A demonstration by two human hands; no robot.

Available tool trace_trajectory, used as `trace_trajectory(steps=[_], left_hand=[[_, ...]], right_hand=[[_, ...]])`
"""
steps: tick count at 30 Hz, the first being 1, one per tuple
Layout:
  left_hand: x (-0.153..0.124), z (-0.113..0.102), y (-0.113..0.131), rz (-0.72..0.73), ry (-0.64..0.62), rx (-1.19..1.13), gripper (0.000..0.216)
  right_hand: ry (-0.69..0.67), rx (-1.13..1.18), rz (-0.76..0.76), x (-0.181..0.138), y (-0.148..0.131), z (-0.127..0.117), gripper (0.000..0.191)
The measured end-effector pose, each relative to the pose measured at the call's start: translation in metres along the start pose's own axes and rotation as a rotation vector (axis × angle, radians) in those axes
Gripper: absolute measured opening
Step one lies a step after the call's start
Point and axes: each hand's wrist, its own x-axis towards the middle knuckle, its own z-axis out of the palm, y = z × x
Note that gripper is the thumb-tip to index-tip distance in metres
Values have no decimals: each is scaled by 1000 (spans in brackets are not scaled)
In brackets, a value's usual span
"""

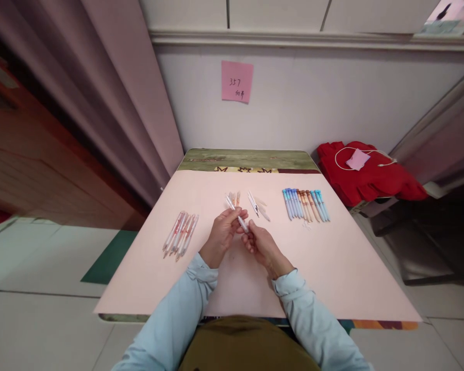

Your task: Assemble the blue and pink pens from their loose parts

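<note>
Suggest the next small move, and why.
Perhaps a slight twist of the white pen's near end with the right hand. The left hand steadies it mid-length, the right fingers sit at that end, and slim dark-tipped rods lie loose beyond. Whether the end is tight can't be seen.

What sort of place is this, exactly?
Probably an indoor room, perhaps at home, set up for small handwork: grouped pens on a covered table, with a curtain alongside.
</note>
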Motion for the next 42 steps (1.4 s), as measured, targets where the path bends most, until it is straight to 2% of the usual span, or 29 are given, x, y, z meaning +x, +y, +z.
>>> trace_trajectory(steps=[6, 9, 13, 18, 24, 30, 35, 42], left_hand=[[0, 0, -6, 25, 91, -124, 20], [-1, -2, -5, 18, 101, -130, 19], [-2, -4, -6, 6, 75, -88, 20], [-1, 0, -6, 14, 157, -157, 15], [-2, 2, -4, 4, 115, -87, 16], [-1, 1, -6, 29, 182, -149, 10], [4, -3, 0, 94, 217, -184, 9], [13, -16, 0, 103, 268, -242, 7]], right_hand=[[11, -17, -160, -1, 3, 1, 42], [-2, -35, -109, -3, 2, 2, 44], [-1, -109, -9, -2, 1, 1, 55], [34, -109, -142, 0, 3, 0, 42], [41, -108, -45, 0, 4, -1, 50], [74, -98, -169, 1, 6, 0, 34], [166, -75, -238, 4, 9, -6, 35], [210, -175, -220, 5, 4, -12, 34]])
